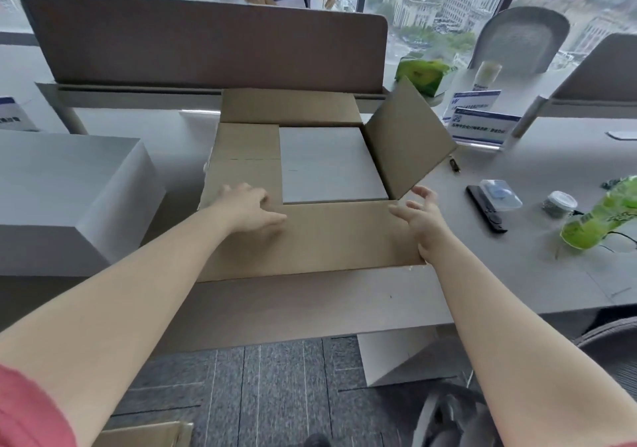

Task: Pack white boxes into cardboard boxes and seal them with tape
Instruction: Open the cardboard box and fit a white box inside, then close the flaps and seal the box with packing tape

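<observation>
White box (327, 164) sits inside the cardboard box (310, 236) on the table (517, 274). Left hand (250, 210) presses the left flap flat w/ straight fingers; right hand (418, 217), fingers spread & holding nothing, reaches for the raised right flap (406, 136) (prob. to fold it shut for taping).

two bare forearms reach in from below, the left hand (250, 210) and right hand (418, 215) ungloved and ringless, with a short coral-red sleeve (27, 412) at the left shoulder.

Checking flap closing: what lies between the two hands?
Head view: only the near flap of the cardboard box spans between left hand and right hand.
</observation>
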Available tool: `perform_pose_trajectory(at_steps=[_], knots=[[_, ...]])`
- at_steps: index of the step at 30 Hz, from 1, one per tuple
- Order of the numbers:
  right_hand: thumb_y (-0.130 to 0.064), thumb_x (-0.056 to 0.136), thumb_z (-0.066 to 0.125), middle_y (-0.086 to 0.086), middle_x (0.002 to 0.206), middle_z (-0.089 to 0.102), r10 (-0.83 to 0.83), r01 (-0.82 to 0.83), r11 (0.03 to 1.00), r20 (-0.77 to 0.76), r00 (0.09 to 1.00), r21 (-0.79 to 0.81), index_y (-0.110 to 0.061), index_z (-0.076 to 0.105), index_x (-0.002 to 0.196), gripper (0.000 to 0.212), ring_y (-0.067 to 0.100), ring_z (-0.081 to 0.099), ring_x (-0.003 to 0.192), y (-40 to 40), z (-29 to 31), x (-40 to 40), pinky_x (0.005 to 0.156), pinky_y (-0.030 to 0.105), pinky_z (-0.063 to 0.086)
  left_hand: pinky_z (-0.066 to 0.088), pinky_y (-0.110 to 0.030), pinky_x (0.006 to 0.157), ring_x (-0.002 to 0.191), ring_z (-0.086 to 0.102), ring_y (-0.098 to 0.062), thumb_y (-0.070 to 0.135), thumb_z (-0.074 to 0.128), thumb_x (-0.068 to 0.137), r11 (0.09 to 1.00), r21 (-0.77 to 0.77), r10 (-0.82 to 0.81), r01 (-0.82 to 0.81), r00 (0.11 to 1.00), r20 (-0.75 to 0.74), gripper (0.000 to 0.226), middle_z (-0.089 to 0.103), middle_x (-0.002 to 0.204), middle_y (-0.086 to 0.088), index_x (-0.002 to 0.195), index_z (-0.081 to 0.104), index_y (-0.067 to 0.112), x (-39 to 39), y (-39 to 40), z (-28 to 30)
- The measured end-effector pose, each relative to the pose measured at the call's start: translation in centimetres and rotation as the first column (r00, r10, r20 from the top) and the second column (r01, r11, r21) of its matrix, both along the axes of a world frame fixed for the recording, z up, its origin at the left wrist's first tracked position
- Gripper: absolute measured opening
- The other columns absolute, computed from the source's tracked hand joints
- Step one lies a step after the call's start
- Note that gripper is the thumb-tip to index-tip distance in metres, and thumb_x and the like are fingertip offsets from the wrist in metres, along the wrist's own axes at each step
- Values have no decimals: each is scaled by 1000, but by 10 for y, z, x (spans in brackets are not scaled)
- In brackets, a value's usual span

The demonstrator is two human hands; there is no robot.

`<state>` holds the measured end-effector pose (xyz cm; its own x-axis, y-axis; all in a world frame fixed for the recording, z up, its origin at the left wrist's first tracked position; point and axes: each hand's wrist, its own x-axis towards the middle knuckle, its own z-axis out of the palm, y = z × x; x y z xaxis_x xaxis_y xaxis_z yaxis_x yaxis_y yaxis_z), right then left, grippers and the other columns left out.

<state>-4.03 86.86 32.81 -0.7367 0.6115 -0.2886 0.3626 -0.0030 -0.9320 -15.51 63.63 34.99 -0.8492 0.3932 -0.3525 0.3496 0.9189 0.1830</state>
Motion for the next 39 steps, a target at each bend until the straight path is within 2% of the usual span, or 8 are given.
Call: perform_pose_trajectory(at_steps=[4, 12, 19, 24, 28, 32, 36, 39], knots=[[-26, 95, 47, 1, 116, 47, 180, -192, 971, 89, 980, 142, -17, 46, 130, 36, 14, 44, 103, -3, 3, -9, 78, 21, 38, 19, -50, 116, 143, 9, -29, 63, 45, 84, 999, 33, 23, -24, 999, 35, 71, 20, 154, -2, 143, 32, 24, 2, -5, -3], [-31, 97, 43, 0, 139, 47, 237, -279, 947, 238, 942, 161, -22, 46, 136, 40, 19, 47, 124, -3, 11, -6, 103, 27, 34, 5, -42, 118, 146, -5, -24, 64, 60, 73, 986, 41, -165, 163, 985, 54, 106, -2, 157, -2, 150, 4, 18, 29, -4, 5], [-25, 97, 41, 6, 72, 46, -38, 52, 975, 68, 997, -215, -11, 46, 90, 17, 18, 50, 47, -5, 31, 24, 31, 15, 40, 15, -46, 118, 144, 14, -24, 49, 73, 70, 940, -67, -332, 333, 943, 26, 103, 16, 155, -6, 148, 13, 18, 50, 2, 14], [-34, 96, 32, 7, 83, 58, -112, 77, 935, -84, 990, -345, -14, 47, 83, 28, 22, 58, 74, -10, 46, 29, 70, 34, 47, 41, -35, 93, 113, 52, -29, 24, 58, 84, 977, 86, -150, 194, 919, -364, 35, 56, 122, -5, 118, 52, 15, 39, -2, 47], [-24, 93, 30, 2, 93, 60, -78, 45, 975, -145, 986, -216, -18, 56, 89, 26, 20, 53, 86, -5, 57, 24, 73, 30, 40, 37, -38, 92, 113, 51, -32, 35, 59, 88, 992, 104, 7, 67, 806, -592, 39, 57, 117, -13, 113, 53, 6, 26, 3, 62], [-17, 93, 48, 1, 108, 51, 8, 6, 986, -84, 996, 164, -11, 54, 125, 33, 15, 48, 94, 0, 56, 0, 87, 29, 41, 24, -48, 108, 129, 36, -33, 33, 56, 91, 992, 127, 97, -23, 785, -612, 50, 44, 133, -15, 129, 40, 5, 12, 20, 56], [-19, 92, 54, 5, 104, 53, 52, -31, 957, -65, 997, 289, -5, 51, 124, 35, 8, 50, 76, 14, 48, -34, 62, 17, 37, 2, -55, 115, 145, 3, -34, 30, 54, 91, 978, 177, 194, -114, 818, -542, 68, 10, 154, -15, 144, 17, 10, -12, 34, 49], [-24, 93, 53, 11, 115, 55, 64, -54, 939, -18, 998, 341, -2, 49, 122, 37, 16, 47, 93, 26, 40, -63, 75, 25, 36, 0, -59, 113, 146, -8, -32, 44, 48, 92, 947, 212, 307, -242, 877, -369, 78, -4, 157, -13, 148, 6, 11, -31, 40, 37]])
